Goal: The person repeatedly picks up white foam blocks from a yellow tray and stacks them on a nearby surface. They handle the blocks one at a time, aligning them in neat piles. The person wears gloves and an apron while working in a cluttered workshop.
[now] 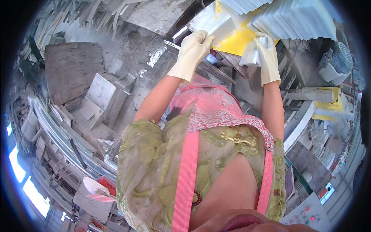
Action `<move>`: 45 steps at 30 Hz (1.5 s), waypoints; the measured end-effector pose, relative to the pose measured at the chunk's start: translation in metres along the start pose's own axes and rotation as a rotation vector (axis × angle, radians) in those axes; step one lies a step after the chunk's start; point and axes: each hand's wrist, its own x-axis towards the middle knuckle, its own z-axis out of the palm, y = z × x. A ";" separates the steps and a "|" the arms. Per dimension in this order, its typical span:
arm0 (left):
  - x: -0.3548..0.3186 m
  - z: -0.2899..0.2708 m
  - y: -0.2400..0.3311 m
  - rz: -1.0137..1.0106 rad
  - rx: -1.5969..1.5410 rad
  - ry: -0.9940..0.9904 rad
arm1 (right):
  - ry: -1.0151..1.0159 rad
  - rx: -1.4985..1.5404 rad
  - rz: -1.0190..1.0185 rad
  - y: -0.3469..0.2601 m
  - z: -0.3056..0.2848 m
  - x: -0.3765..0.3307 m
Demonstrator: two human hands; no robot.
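Your fingers (204, 36), in a cream rubber glove on your left hand (195, 48), curl around the near end of a white rectangular block (223, 27), gripping it just left of the yellow sheet (235, 40). Right of that sheet's lower edge, your gloved right hand (266, 54) closes on a second white block (249, 56). Above the sheet, a stack of pale ribbed tiles (297, 19) leans. A pink apron (208, 104) hangs below it.
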 end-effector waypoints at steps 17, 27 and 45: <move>-0.015 -0.038 -0.015 0.863 0.229 0.122 | 0.032 -0.004 0.028 -0.018 0.005 -0.008; 0.027 -0.018 -0.002 1.073 0.655 0.068 | 0.031 -0.034 -0.034 -0.005 0.004 -0.001; 0.071 0.054 0.050 0.113 0.003 -0.153 | 0.055 0.102 -0.010 -0.015 0.010 -0.013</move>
